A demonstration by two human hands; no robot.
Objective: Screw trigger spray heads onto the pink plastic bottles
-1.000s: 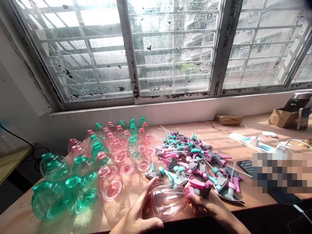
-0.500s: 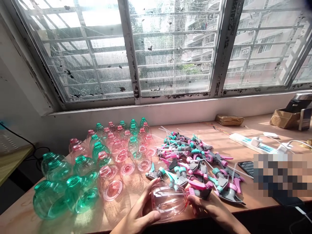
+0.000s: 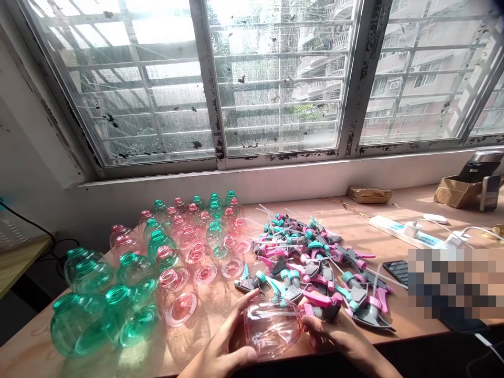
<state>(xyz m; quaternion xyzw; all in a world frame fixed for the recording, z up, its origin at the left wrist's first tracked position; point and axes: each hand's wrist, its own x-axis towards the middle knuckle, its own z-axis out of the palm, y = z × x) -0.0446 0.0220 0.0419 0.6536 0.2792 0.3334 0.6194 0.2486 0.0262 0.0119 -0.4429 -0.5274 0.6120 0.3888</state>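
A clear pink spray bottle (image 3: 271,326) lies on its side between my hands at the table's front edge, its base to the left and its neck to the right. My left hand (image 3: 235,336) is wrapped round the base end, thumb on the near side. At the neck, my right hand (image 3: 325,332) grips a pink and grey trigger spray head (image 3: 321,303), which sits on the bottle's mouth; a thin tube runs inside the bottle. Whether the collar is fully screwed on I cannot tell. Just beyond lies a pile of loose trigger spray heads (image 3: 311,244).
Several open green bottles (image 3: 81,328) and pink bottles (image 3: 179,302) stand at the left. A power strip (image 3: 405,233) with plugs, a phone (image 3: 396,272) and a brown packet (image 3: 369,195) lie at the right. Behind the table is a barred window (image 3: 279,79).
The bottle has rolled or tilted slightly in my hands, which stay in nearly the same place. The view has shifted a little; the rest looks unchanged.
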